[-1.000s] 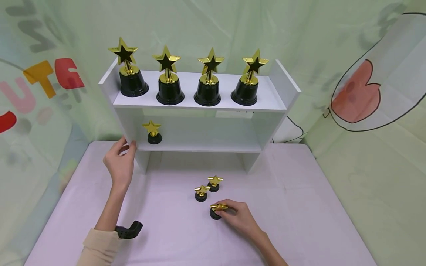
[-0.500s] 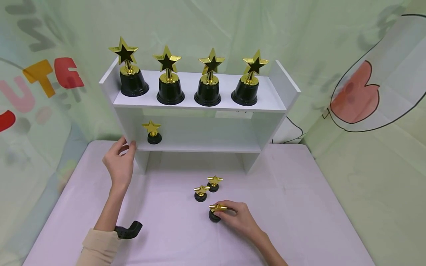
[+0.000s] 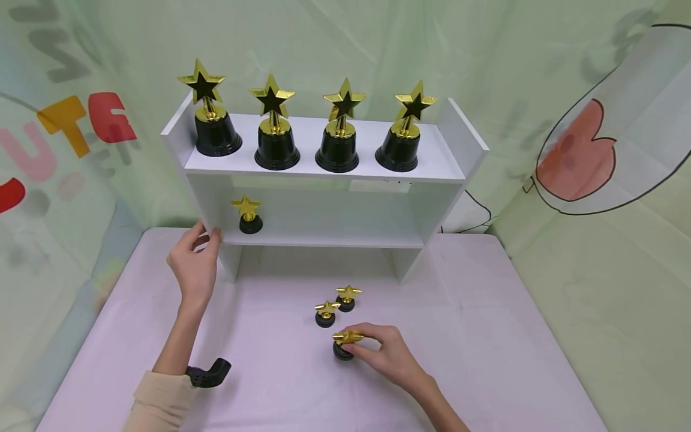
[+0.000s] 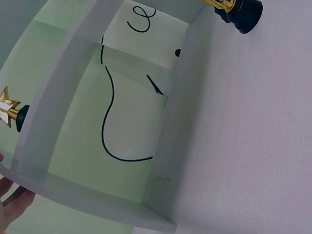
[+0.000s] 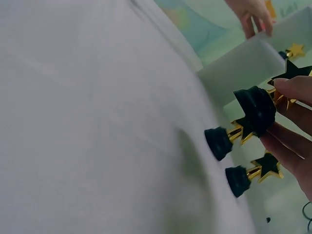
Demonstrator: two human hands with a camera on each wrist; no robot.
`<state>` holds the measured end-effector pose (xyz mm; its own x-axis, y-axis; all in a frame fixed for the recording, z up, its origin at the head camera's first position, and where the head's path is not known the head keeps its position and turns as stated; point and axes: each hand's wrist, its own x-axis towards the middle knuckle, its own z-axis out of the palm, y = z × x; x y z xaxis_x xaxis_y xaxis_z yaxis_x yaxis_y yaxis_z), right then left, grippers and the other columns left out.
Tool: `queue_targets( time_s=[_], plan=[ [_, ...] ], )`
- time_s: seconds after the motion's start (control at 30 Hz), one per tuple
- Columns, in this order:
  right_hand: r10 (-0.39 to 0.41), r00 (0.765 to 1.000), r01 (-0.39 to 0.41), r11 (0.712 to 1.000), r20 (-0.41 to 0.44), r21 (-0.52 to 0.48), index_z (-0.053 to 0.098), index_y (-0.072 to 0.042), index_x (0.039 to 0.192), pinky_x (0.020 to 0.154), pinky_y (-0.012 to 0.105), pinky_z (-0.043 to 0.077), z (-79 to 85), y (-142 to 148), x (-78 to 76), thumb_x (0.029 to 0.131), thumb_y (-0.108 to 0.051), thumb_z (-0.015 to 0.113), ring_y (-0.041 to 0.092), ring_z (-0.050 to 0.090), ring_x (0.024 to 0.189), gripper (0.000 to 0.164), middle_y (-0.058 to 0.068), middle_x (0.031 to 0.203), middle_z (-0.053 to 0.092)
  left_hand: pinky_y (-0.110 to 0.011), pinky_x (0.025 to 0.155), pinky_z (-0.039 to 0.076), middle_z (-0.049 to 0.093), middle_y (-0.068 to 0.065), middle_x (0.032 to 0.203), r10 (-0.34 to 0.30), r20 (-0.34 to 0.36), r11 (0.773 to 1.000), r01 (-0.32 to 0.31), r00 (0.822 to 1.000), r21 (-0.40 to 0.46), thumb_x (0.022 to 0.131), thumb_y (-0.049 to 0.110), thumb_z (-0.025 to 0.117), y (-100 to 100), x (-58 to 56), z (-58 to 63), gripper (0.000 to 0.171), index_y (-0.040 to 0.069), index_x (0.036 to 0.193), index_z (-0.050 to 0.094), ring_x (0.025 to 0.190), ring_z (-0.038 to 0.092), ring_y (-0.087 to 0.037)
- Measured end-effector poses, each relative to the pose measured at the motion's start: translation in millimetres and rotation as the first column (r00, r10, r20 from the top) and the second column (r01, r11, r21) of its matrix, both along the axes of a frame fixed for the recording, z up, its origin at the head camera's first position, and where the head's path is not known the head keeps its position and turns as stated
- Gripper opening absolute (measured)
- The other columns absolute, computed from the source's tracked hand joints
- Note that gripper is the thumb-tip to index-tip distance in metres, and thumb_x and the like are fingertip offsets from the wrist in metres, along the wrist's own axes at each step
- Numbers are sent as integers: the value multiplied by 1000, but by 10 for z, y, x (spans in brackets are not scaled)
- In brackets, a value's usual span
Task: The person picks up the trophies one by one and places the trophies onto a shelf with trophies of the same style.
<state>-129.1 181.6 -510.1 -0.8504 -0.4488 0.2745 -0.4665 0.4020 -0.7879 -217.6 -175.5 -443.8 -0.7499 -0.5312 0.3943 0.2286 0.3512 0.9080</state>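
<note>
My right hand (image 3: 385, 357) pinches a small gold star trophy (image 3: 342, 351) by its star, thumb on one side and fingers on the other. Its black base (image 5: 255, 109) hangs over the white cloth in the right wrist view. Just beyond it, two more small star trophies stand on the table, a nearer one (image 3: 325, 318) and a farther one (image 3: 346, 303). With thumb and fingertips, my left hand (image 3: 193, 264) grips the left side panel of a white shelf unit (image 3: 324, 244). Another small trophy (image 3: 251, 224) stands at the left end of the middle shelf.
Several large star trophies stand in a row on the top shelf (image 3: 305, 162), one large trophy (image 3: 216, 135) at its left end. A pale cloth covers the table (image 3: 464, 336). Printed curtains (image 3: 583, 270) enclose the back and sides.
My right hand has shifted the pinched trophy slightly left, and its star has turned a little. The left hand stays on the shelf panel.
</note>
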Motion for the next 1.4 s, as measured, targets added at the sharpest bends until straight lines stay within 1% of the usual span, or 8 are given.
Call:
queue_targets(
  time_s=[0.23,0.4,0.6,0.73,0.9,1.03,1.2,1.4],
  plan=[
    [70,993,-72,997,-94,-22,78,-14,108,86,28,60,270,-77,-32,86,-2,80,11,74,96,25,-1,102,79,-6,74,49,75,-13,111,3,-2,1000,-3,1000,1,96,11,70,7,-3,-3,27,10,123,77,86,63,1],
    [76,991,-78,997,-107,-14,78,-13,110,89,31,60,415,-120,-103,86,-2,81,13,74,99,26,0,104,79,-8,74,49,75,-14,110,10,-14,1000,-10,1000,0,96,10,69,14,-8,-7,27,9,122,77,86,63,3],
    [78,986,-79,997,-147,-1,78,-11,109,91,33,60,539,-173,-209,84,-1,82,17,74,102,27,2,104,79,-10,75,50,75,-13,109,3,-12,1000,-3,1000,14,97,10,69,19,-3,-4,27,10,123,77,87,64,-1],
    [74,987,-72,997,-145,19,79,-10,108,93,34,60,638,-217,-281,84,-3,83,19,74,104,26,2,105,79,-10,74,50,75,-13,109,7,-8,1000,-7,1000,14,97,10,70,15,-7,-10,27,11,123,77,87,64,-1],
    [73,990,-71,997,-119,21,79,-10,110,86,31,61,776,-272,-390,85,-6,82,14,74,98,25,2,108,78,-8,74,49,75,-12,110,8,-2,1000,-8,1000,13,96,11,70,9,-20,-12,28,12,123,77,87,63,-1],
    [95,984,-96,995,-152,1,78,-7,110,81,31,62,878,-324,-503,86,-4,81,15,74,93,24,5,105,78,-9,74,50,74,-12,110,2,3,1000,-2,1000,13,97,11,69,7,-26,-17,28,11,124,76,88,63,-2],
    [120,974,-123,992,-193,-3,78,-5,111,84,33,62,974,-393,-609,86,-4,80,17,75,95,24,6,105,78,-9,76,51,74,-13,110,-1,-10,1000,1,1000,6,97,10,68,2,-29,-31,28,10,124,76,88,64,0],
    [108,978,-105,994,-179,26,78,-5,112,87,35,61,1052,-460,-698,87,-5,79,19,75,99,25,6,107,78,-8,74,50,74,-13,111,-5,-8,1000,5,1000,8,97,10,69,-6,-21,-33,29,11,125,76,88,64,-3]
  ],
)
